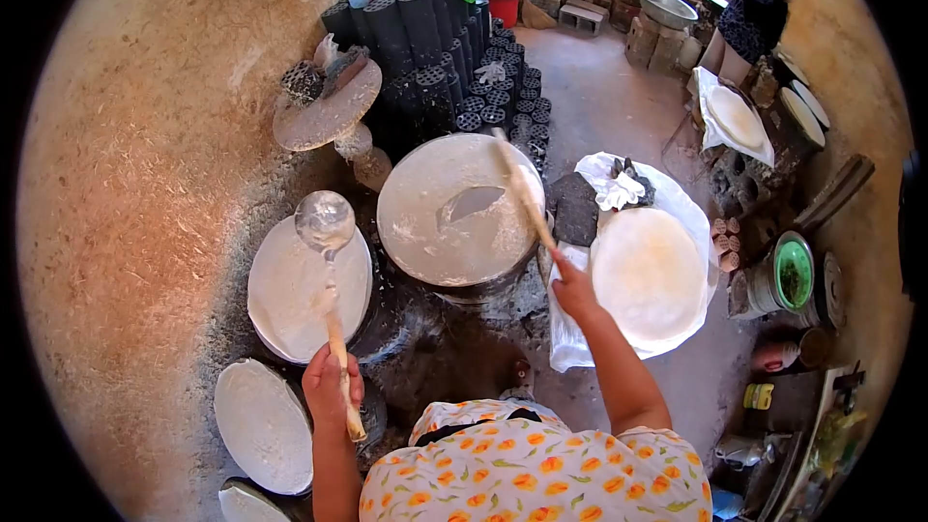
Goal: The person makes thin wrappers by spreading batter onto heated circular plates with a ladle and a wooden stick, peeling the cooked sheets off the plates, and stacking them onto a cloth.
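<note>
My left hand [333, 385] is closed round the wooden handle of a metal ladle [325, 221]. The ladle's bowl hangs over a round pan [274, 290] with a whitish surface. In my right hand [574, 288] I grip a flat wooden stick [523, 195], its far end slightly blurred. It slants over the right side of a big round pan top [425, 164], which is coated whitish and has a greyer patch in the middle. Close to the right hand, a pale round sheet of food [650, 280] lies on white plastic [698, 222].
Stacked black coal briquettes [420, 29] stand behind the big pan. Another whitish round pan [263, 425] sits at lower left. A person [756, 14] bends at the far right near a round sheet on cloth [735, 118]. A green basin [793, 271] is at right.
</note>
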Available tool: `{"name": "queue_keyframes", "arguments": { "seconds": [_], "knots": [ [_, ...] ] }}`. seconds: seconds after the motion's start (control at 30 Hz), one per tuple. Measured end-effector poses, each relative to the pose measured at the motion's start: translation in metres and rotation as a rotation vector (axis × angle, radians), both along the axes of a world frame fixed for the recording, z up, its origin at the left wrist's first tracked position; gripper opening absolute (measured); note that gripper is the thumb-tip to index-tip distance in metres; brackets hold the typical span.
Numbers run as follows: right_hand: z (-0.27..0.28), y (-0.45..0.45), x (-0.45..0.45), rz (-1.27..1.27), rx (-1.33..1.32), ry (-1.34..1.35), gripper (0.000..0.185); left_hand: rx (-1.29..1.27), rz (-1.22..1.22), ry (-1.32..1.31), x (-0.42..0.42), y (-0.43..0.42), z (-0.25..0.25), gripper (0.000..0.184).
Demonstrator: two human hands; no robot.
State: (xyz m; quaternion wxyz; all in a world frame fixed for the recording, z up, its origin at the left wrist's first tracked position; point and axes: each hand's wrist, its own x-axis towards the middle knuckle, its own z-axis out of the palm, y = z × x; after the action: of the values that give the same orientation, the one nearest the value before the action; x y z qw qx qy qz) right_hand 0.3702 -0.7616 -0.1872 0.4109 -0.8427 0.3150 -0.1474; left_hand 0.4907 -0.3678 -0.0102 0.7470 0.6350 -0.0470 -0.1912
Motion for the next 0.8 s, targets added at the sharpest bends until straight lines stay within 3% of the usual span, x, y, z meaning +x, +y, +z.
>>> {"name": "queue_keyframes", "arguments": {
  "seconds": [0.07,0.27,0.37,0.5,0.6,0.67,0.7,0.8],
  "knots": [
    [0.032,0.028,0.012,0.089,0.030,0.098,0.061,-0.021,0.009,0.035,-0.002,-0.011,0.001,0.028],
    [0.012,0.012,-0.016,0.030,-0.004,-0.069,0.061,-0.074,-0.040,0.031,0.001,-0.010,0.007,0.032],
    [0.032,0.029,-0.029,-0.002,0.096,0.122,0.062,-0.056,-0.052,0.029,0.001,-0.006,0.009,0.033],
    [0.017,0.066,-0.009,0.094,0.105,0.163,0.065,-0.085,-0.078,0.044,0.002,-0.015,0.000,0.033],
    [0.022,0.068,-0.013,0.176,0.035,0.065,0.066,-0.090,-0.112,0.045,0.004,-0.018,0.002,0.032],
    [0.008,0.053,-0.031,0.054,-0.081,-0.137,0.067,-0.064,-0.138,0.051,0.004,-0.013,0.007,0.031],
    [0.049,0.057,-0.037,-0.024,0.162,0.096,0.066,-0.069,-0.130,0.055,0.004,-0.009,0.005,0.031],
    [0.016,0.074,-0.037,0.049,0.074,0.088,0.066,-0.042,-0.144,0.032,0.007,-0.006,0.001,0.028]
  ]
}}
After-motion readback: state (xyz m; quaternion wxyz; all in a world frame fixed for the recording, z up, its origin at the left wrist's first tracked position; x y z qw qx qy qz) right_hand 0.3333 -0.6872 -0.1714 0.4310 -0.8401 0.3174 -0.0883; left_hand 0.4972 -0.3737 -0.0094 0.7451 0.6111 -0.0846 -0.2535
